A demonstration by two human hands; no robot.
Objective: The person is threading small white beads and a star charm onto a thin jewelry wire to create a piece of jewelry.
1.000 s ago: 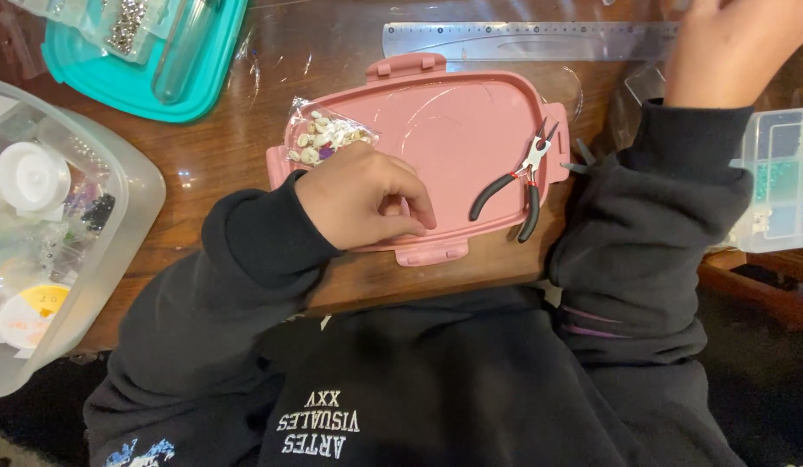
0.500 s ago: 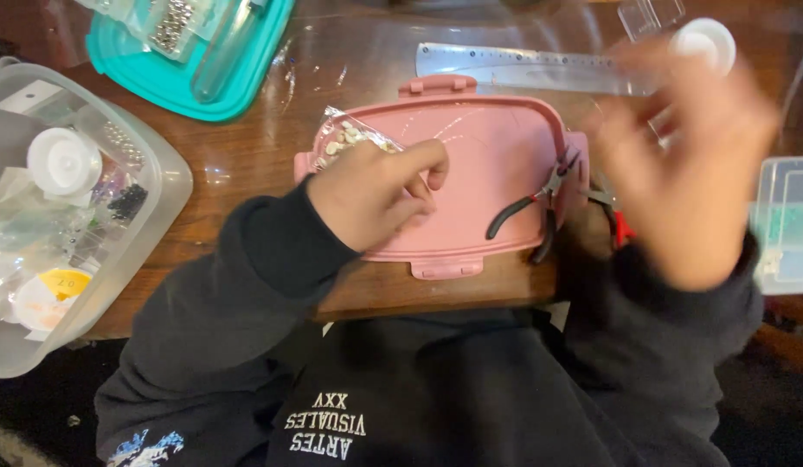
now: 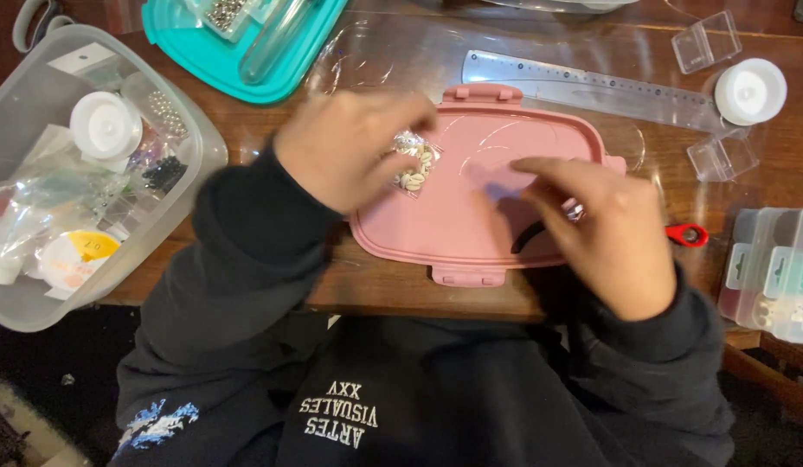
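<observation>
While both hands worked over the pink lid (image 3: 497,216) lying on the wooden tabletop (image 3: 246,147), the left hand (image 3: 350,147) pinched a small clear bag of shells (image 3: 414,164) between thumb and fingers at the lid's left end; the right hand (image 3: 605,229) rested palm-down on the lid's right side, fingers loosely extended and grasping nothing visible; a dark plier handle (image 3: 527,235) showed beneath it; a clear ruler (image 3: 592,86) lay just beyond the lid; a clear plastic tub (image 3: 81,182) of supplies stood at the left; a teal lid (image 3: 237,52) lay beyond it.
</observation>
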